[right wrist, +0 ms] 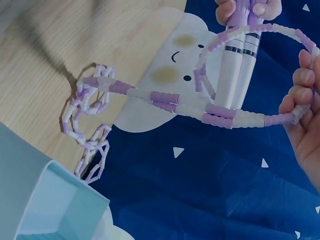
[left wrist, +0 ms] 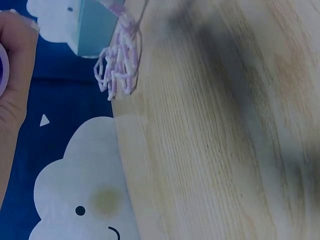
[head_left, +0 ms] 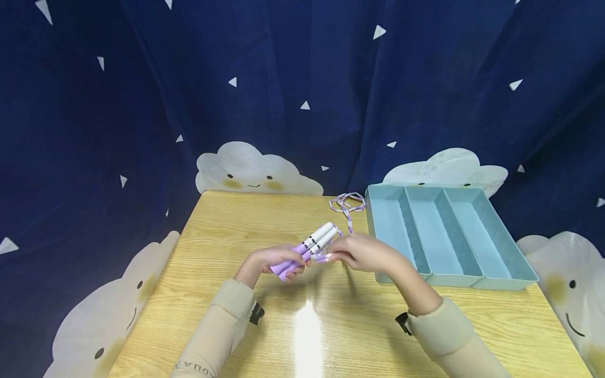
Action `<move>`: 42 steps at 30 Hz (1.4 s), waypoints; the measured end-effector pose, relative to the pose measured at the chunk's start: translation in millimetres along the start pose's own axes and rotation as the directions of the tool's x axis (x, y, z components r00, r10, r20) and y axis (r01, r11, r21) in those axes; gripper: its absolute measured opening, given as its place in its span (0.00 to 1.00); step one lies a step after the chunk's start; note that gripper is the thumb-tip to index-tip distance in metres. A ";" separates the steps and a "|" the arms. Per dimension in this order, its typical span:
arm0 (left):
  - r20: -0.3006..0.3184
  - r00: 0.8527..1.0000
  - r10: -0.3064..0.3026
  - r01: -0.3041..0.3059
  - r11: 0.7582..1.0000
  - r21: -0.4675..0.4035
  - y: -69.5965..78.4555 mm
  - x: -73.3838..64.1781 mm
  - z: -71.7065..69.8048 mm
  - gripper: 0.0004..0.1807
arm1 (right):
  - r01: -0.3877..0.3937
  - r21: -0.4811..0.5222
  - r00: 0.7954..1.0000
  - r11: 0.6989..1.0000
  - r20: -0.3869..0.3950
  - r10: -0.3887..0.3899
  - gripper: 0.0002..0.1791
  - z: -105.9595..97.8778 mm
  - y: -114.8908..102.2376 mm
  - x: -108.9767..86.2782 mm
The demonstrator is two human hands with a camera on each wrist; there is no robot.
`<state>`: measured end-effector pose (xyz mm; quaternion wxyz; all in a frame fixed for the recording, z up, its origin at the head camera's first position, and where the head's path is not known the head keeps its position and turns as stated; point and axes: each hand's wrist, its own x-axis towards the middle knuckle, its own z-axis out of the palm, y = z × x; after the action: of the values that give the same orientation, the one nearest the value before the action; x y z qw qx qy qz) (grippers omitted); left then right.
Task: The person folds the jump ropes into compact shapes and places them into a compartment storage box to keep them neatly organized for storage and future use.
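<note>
A purple-and-white beaded jump rope (head_left: 350,205) is held between the two hands above the wooden table. My left hand (head_left: 271,258) grips both of its handles (head_left: 312,245) side by side, white ends pointing up and away. With its fingertips, my right hand (head_left: 364,251) pinches the beaded cord just right of the handles. In the right wrist view, the cord (right wrist: 245,119) arcs in a loop from that hand (right wrist: 304,97) past the handles. The rest of the cord trails down to a tangled heap on the table's far part, seen also in the left wrist view as a bead cluster (left wrist: 120,65).
A light blue tray (head_left: 503,283) with three long compartments stands on the right of the table (head_left: 227,226), close beside the heaped cord. Behind the table's far edge hangs a dark blue curtain (head_left: 283,115) with white triangles and clouds.
</note>
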<state>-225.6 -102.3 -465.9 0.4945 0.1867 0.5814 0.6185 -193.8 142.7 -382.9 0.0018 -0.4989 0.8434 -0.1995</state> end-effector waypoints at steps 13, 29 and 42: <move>0.091 0.989 -0.115 0.106 0.989 0.099 0.2 0.6 1.8 0.05 | 0.005 0.016 1.000 1.000 0.014 -0.005 0.11 1.7 3.6 13.4; 0.128 0.976 -0.177 0.153 0.973 0.175 7.4 0.1 10.4 0.09 | -0.033 0.028 0.998 0.999 0.056 0.032 0.13 5.0 4.4 26.3; 0.106 0.972 -0.209 0.173 0.945 0.276 9.3 3.5 14.7 0.15 | -0.046 -0.003 0.997 0.999 0.057 0.046 0.13 10.3 3.6 33.6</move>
<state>-219.0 -90.0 -455.0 0.5606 0.2349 0.6398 0.4704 -211.7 112.4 -387.1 0.0301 -0.4850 0.8543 -0.1844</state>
